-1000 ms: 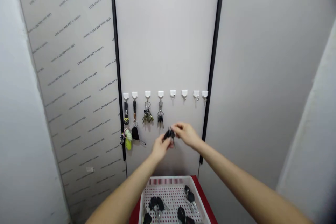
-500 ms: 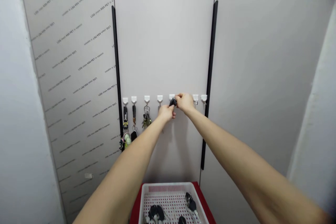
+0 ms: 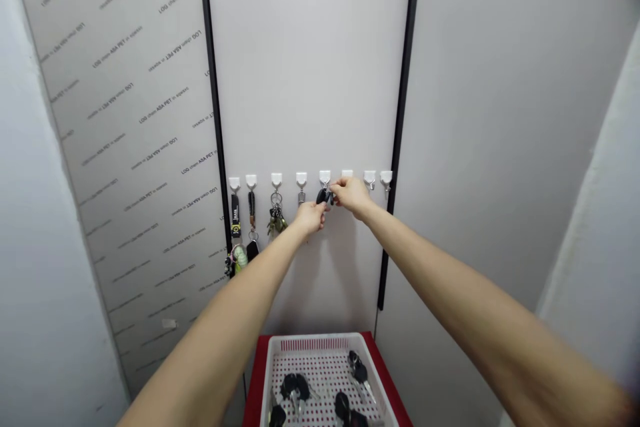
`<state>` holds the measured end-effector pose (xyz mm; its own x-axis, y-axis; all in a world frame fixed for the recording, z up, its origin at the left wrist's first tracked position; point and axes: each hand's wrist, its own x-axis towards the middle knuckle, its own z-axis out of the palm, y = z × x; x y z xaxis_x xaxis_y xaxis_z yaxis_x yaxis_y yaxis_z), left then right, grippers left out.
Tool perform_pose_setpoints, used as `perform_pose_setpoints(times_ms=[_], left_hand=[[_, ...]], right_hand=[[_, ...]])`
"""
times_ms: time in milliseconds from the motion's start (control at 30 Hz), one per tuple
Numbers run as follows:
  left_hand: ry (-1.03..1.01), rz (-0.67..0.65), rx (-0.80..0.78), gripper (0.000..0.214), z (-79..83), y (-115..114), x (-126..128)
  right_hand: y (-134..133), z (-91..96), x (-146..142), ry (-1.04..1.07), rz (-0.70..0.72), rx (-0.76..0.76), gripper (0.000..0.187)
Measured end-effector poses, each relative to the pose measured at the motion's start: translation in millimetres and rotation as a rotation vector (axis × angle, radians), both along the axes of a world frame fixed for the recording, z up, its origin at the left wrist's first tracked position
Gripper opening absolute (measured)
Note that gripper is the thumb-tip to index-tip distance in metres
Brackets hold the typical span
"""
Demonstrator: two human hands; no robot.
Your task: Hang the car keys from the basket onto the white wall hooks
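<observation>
A small bunch of black-headed keys (image 3: 323,196) is pinched between both hands, just beneath a white adhesive hook (image 3: 325,177) near the middle of a row. My left hand (image 3: 310,217) grips the keys from below left, fingers closed. From the right, my right hand (image 3: 350,193) pinches the upper part of the bunch close to the hook. Whether the ring is over the hook's tip cannot be made out. Left of my hands hang a metal key piece (image 3: 301,197), a bunch of brass keys (image 3: 277,219), a brown-and-black strap (image 3: 252,207) and a black lanyard (image 3: 235,213).
Below stands a white perforated basket (image 3: 320,343) on a red surface (image 3: 254,373), with several black-headed keys (image 3: 296,387) inside. White hooks (image 3: 386,177) continue on the right. Long black handles (image 3: 400,120) flank the pale panel (image 3: 310,67).
Both hands stay at the same hook with the keys. The keys have tilted slightly and more of the hook shows. The view has shifted a little, showing more of the basket.
</observation>
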<state>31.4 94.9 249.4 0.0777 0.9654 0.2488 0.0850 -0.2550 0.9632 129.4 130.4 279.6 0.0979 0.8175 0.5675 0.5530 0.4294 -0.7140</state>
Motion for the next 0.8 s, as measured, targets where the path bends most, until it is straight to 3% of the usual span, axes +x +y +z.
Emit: perform_pose_setpoints(times_ms=[167,367,533,667,733,800], left_hand=[[-0.063,-0.042,-0.061,0.023,3.7,-2,0],[-0.008,0.019,-0.146,0.027,8.5,5,-1],[0.041,0.078,-0.184,0.023,-4.2,8,1],[0.047,0.092,-0.223,0.015,-15.6,6,-1],[0.059,0.094,-0.223,0.011,-23.3,4,-3],[0.082,0.094,-0.207,0.010,-35.7,-1,-6]], right_hand=[[3,4.5,-3,-0.041,-0.106,0.100,0.013],[9,8.1,-10,-0.148,-0.171,0.088,0.014],[10,-5.3,-11,-0.190,-0.161,0.026,0.020],[3,-15.2,-4,-0.205,-0.161,0.073,0.024],[-3,-26.5,2,-0.222,-0.183,0.134,0.026],[-13,-49.0,9,-0.265,-0.175,0.170,0.028]])
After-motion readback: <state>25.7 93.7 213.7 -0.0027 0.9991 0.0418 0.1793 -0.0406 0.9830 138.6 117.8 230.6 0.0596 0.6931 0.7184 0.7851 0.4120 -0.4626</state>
